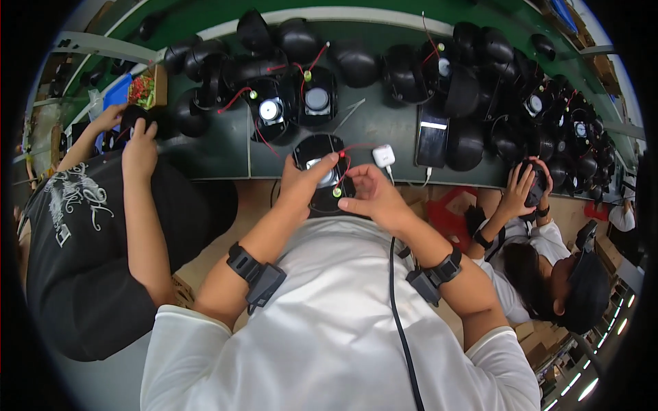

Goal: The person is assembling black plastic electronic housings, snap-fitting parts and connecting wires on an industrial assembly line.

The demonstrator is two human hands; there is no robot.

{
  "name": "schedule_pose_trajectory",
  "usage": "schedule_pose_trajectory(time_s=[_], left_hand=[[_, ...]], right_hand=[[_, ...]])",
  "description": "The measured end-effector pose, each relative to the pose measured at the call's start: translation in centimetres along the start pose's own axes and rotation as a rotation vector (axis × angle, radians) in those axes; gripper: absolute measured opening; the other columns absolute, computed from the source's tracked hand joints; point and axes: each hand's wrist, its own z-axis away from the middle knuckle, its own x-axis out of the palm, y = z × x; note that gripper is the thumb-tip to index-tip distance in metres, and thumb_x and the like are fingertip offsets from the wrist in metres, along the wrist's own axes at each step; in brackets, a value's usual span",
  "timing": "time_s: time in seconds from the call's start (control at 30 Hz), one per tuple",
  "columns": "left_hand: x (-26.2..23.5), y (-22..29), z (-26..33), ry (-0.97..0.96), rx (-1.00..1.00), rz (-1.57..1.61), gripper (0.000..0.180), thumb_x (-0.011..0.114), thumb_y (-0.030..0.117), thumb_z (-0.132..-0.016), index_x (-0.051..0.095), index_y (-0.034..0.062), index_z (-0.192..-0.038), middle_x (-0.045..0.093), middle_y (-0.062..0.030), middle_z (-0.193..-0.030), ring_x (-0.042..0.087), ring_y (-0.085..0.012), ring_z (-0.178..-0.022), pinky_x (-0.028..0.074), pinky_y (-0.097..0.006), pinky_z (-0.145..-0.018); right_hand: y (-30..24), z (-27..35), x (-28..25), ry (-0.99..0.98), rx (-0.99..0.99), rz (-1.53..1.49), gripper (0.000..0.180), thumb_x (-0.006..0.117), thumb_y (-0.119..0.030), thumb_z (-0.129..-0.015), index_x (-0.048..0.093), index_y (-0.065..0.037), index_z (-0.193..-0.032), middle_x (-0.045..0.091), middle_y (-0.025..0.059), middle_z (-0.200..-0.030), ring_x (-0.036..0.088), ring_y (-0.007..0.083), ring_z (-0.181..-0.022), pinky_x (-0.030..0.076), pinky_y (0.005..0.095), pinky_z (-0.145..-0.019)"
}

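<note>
In front of my waist, at the near table edge, is a black round housing [317, 145] with a light metal part at its middle. My left hand [301, 181] grips it from the left, the thumb laid across its face beside a red wire [347, 164]. My right hand [380, 197] is at its right rim, fingers curled and thumb against the edge, near a small green-and-white round piece [336, 192] on the wire. The housing's underside is hidden.
Beyond it stand two similar housings [317, 101] with red wires. Several black domed shells [356, 65] crowd the table's back. Right of my hands lie a white adapter [384, 156] with a cable and a dark phone [432, 140]. Co-workers' hands [140, 147] work at both sides.
</note>
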Motion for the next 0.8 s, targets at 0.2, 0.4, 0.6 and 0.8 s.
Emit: schedule_pose_trajectory(time_s=[0.2, 0.4, 0.6, 0.8], left_hand=[[1.0, 4.1, 3.5, -0.202, -0.036, 0.101, 0.059, 0.084, 0.018, -0.082, 0.051, 0.0016, -0.128, 0.066, -0.0118, -0.113, 0.069, -0.0199, -0.096, 0.060, -0.035, -0.081], [2.4, 6.2, 6.8, -0.165, -0.030, 0.016, 0.050, 0.082, 0.021, -0.083, 0.057, 0.0041, -0.123, 0.067, -0.0076, -0.109, 0.067, -0.0164, -0.097, 0.058, -0.033, -0.081], [2.9, 6.8, 7.7, -0.186, -0.022, 0.011, 0.066, 0.086, 0.023, -0.079, 0.048, 0.0018, -0.130, 0.065, -0.0105, -0.115, 0.066, -0.0185, -0.103, 0.057, -0.035, -0.086], [3.3, 8.6, 8.8, -0.232, -0.077, 0.075, 0.053, 0.081, 0.021, -0.086, 0.054, 0.0034, -0.128, 0.067, -0.0097, -0.112, 0.068, -0.0184, -0.098, 0.059, -0.035, -0.081]], right_hand=[[-5.1, 3.1, 0.4, 0.081, -0.088, 0.124, 0.024, 0.069, -0.015, -0.097, 0.064, 0.000, -0.114, 0.066, 0.0047, -0.108, 0.061, 0.0096, -0.098, 0.050, 0.0261, -0.087], [-9.9, 4.4, 2.1, -0.020, -0.044, 0.148, 0.019, 0.071, -0.014, -0.095, 0.065, 0.000, -0.105, 0.067, -0.0004, -0.091, 0.059, 0.0043, -0.079, 0.048, 0.0201, -0.071], [-10.9, 4.9, 3.0, 0.054, -0.095, 0.317, 0.017, 0.073, -0.011, -0.093, 0.064, 0.000, -0.102, 0.066, -0.0019, -0.087, 0.058, 0.0031, -0.077, 0.048, 0.0193, -0.069], [-11.7, 5.8, 2.8, -0.050, -0.199, 0.219, 0.013, 0.070, -0.005, -0.093, 0.063, -0.001, -0.102, 0.066, -0.0014, -0.091, 0.058, 0.0030, -0.080, 0.048, 0.0194, -0.072]])
